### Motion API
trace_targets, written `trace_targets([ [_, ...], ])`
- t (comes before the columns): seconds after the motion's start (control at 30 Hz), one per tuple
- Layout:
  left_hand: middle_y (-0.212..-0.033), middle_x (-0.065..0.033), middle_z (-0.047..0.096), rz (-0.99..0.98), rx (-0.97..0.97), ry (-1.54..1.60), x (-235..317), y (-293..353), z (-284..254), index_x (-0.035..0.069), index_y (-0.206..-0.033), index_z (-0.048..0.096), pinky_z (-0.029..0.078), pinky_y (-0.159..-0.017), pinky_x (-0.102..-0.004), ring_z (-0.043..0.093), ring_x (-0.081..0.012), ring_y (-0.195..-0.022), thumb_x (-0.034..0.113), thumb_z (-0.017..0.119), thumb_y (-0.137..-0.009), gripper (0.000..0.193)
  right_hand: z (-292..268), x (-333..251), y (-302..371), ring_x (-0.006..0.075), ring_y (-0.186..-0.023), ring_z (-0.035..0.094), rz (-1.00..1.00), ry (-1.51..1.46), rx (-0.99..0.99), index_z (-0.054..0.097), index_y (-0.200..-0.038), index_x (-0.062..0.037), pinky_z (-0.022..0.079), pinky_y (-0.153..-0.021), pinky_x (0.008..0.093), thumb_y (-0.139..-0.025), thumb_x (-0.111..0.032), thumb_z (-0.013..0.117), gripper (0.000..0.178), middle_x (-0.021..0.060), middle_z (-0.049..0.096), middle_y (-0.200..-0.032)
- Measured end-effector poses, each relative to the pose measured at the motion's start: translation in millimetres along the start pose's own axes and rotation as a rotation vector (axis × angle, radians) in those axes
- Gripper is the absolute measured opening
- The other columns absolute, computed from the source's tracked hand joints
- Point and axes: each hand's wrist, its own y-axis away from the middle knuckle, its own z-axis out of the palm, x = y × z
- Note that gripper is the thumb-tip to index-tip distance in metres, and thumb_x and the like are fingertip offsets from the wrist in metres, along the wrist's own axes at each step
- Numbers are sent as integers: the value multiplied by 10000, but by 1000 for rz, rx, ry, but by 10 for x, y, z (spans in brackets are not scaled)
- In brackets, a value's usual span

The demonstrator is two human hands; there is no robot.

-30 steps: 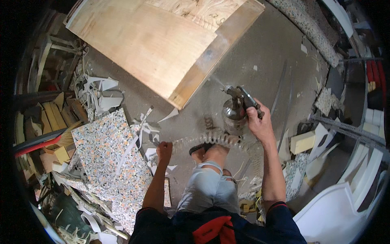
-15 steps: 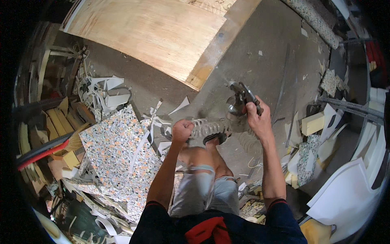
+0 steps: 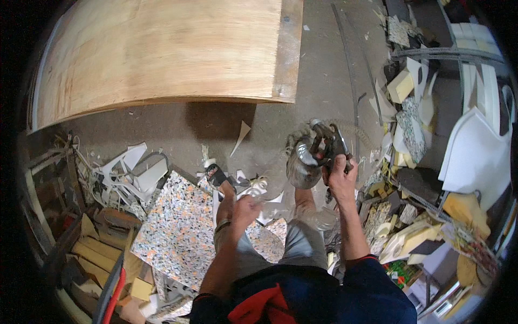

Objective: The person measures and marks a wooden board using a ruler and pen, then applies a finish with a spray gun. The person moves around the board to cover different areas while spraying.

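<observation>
Spray gun (image 3: pixel 315 154), one of it, sits right of the frame's middle, held up over the concrete floor (image 3: pixel 324 65) in my right hand (image 3: pixel 341 181). My right fingers (image 3: pixel 330 162) are wrapped tight around its dark grip, and its one rounded metal cup hangs just left of them, shiny and dented-looking. A pale coiled hose (image 3: pixel 350 129) curls away from behind the gun toward the right.

My left hand (image 3: pixel 245 208) is below and left of the gun, near the centre of the frame and apart from it. It is blurred, so I cannot tell whether its fingers are curled on anything or hanging loose. One band shows on that wrist.

One large plywood board (image 3: pixel 162 54) fills the upper left of the frame, with its lower edge casting a shadow on the floor. One speckled foam sheet (image 3: pixel 183 232) lies at the lower left, just beside my left leg. My one visible sandal (image 3: pixel 216 175) rests at its upper corner, among white scraps (image 3: pixel 127 173). I cannot count those scraps; they are heaped at the left. More offcuts of foam (image 3: pixel 402 83), yellow and white, crowd the right side. One big white shaped piece (image 3: pixel 475 151) stands at the far right.
</observation>
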Motion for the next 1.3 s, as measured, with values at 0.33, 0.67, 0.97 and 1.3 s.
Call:
trace_targets([
  [0.33,-642,-111,560,-30,261,-168,-1341,509,-2294,32,-763,600,477,-582,-386,578,-255,-595,226,786,-785,270,1393,-406,294,75,-455,464,-32,-8,287,595,-902,-34,336,-402,247,-966,-582,492,561,8,565,-642],
  [0.67,-714,-157,555,122,229,-366,-1583,552,-2731,22,-737,590,482,-631,-427,584,-332,-696,205,766,-764,255,2392,-754,435,101,-620,510,-27,-149,6,581,-894,-13,409,-554,274,-937,-596,535,586,12,552,-685],
  [0.97,-603,-148,456,57,187,-169,-1091,324,-2749,35,-644,460,391,-543,-454,496,-361,-591,181,764,-741,351,2480,-970,381,45,-551,494,39,-295,-39,618,-1135,-32,355,-458,216,-956,-602,486,612,19,648,-804],
  [1.3,-633,-180,587,-170,83,-175,-647,230,-2805,-7,-709,595,460,-559,-414,566,-292,-558,248,784,-762,323,2653,-1253,239,60,-642,498,-50,-121,14,599,-1003,-10,396,-536,234,-905,-668,517,670,-13,585,-783],
])
